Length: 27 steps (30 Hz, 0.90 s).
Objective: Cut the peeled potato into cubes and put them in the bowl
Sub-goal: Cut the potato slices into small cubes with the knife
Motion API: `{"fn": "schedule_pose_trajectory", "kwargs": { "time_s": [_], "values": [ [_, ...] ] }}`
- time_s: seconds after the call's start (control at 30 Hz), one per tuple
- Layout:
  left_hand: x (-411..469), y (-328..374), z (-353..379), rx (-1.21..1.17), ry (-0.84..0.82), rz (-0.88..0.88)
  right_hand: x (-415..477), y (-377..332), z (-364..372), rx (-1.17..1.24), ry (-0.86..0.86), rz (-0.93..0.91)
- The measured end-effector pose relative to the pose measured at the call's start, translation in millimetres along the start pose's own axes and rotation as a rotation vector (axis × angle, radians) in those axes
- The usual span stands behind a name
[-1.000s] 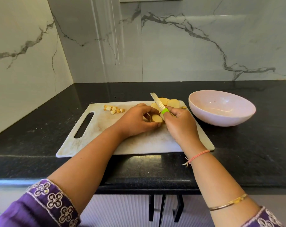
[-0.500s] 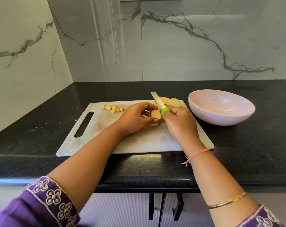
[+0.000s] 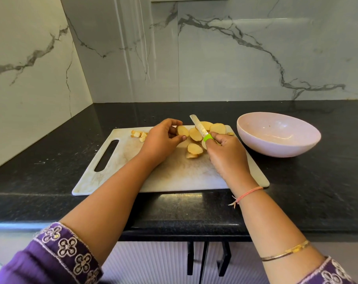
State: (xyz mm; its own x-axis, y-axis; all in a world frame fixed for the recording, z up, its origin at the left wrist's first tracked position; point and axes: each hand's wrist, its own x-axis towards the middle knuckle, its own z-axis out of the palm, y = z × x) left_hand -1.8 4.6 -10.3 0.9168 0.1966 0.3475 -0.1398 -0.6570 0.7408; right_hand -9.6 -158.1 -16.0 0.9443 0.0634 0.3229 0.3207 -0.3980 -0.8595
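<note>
Potato lies in slices (image 3: 194, 149) on the board (image 3: 174, 177); the bowl (image 3: 276, 134) holds none yet.
Left hand (image 3: 161, 140) pinches the leftmost slice between thumb and fingers; right hand (image 3: 225, 154) is closed round the knife (image 3: 198, 126), blade pointing away over the pile. Risk: left fingertips sit near the blade, and loose slices could slide under a cut. A few cubes (image 3: 139, 134) lie far left, well apart from the bowl. Black stone counter (image 3: 317, 181), marble-look wall (image 3: 235, 58), corner position.

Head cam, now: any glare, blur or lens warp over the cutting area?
Head view: mild wide-angle warp toward the edges; streaky glare on the marble backsplash; potato slices and knife sharp, evenly lit; soft shadows under the left hand and right hand.
</note>
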Motion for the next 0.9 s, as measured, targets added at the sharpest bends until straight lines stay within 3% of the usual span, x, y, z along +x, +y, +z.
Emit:
{"fn": "schedule_pose_trajectory", "kwargs": {
  "time_s": [0.13,0.27,0.47,0.6,0.9],
  "values": [
    [-3,0,-18,0.034,-0.108,-0.087,-2,0,1,-0.021,-0.012,-0.026],
    [-6,-5,-29,0.15,-0.222,-0.135,0,-6,11,0.165,-0.085,-0.02],
    [-7,-9,-25,0.215,-0.238,-0.12,-4,-20,28,0.4,-0.289,0.067],
    [-5,-12,-28,0.233,-0.241,-0.139,-4,-26,34,0.495,-0.315,0.104],
    [-4,-19,-34,0.267,-0.24,-0.179,-5,-23,37,0.366,-0.253,0.025]
  ]
}}
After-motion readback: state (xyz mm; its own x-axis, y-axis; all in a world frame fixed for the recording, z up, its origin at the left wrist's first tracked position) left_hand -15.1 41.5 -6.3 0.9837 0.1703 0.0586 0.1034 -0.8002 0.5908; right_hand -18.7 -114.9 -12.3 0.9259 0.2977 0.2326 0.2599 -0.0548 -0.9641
